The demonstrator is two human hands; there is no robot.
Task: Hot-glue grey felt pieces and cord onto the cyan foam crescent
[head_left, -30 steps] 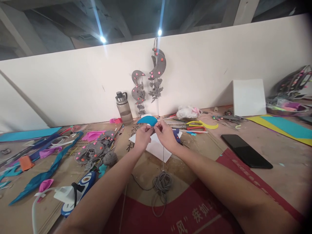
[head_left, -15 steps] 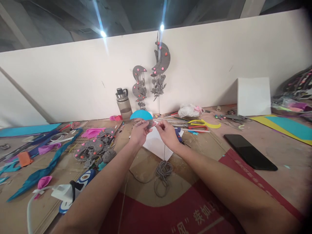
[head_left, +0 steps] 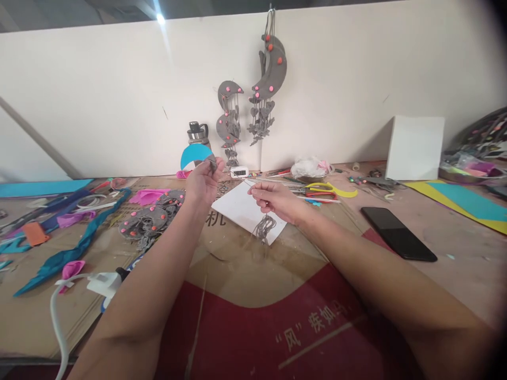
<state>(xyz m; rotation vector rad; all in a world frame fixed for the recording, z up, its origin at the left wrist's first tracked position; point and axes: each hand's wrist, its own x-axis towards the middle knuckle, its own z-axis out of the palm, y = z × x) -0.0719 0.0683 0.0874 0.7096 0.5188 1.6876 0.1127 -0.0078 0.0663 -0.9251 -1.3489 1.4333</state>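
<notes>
My left hand point(head_left: 204, 182) is closed on a crescent-shaped piece point(head_left: 197, 153), bright blue on its face with grey felt by the fingertips, raised before the bottle. My right hand point(head_left: 273, 199) pinches a thin grey cord over a white sheet point(head_left: 233, 203); a fine pale sliver sticks out at its fingertips, too small to name surely. Below that hand, a looped grey cord bundle point(head_left: 264, 228) shows against the sheet's lower corner, blurred. The cord's path between my hands is hard to make out.
Grey moon hangings point(head_left: 273, 68) are on the white wall. A bottle point(head_left: 198, 132), small white device point(head_left: 240, 172), scissors point(head_left: 322, 194) and plastic bag point(head_left: 311, 168) stand behind. A phone point(head_left: 398, 235) lies right; grey felt pieces point(head_left: 148, 221), ribbon point(head_left: 83, 248) and a white plug point(head_left: 105, 283) lie left.
My hands have moved apart; the left rose leftward with the crescent piece, and the right lowered slightly. The cord bundle has shifted up onto the white sheet. The view has tilted down.
</notes>
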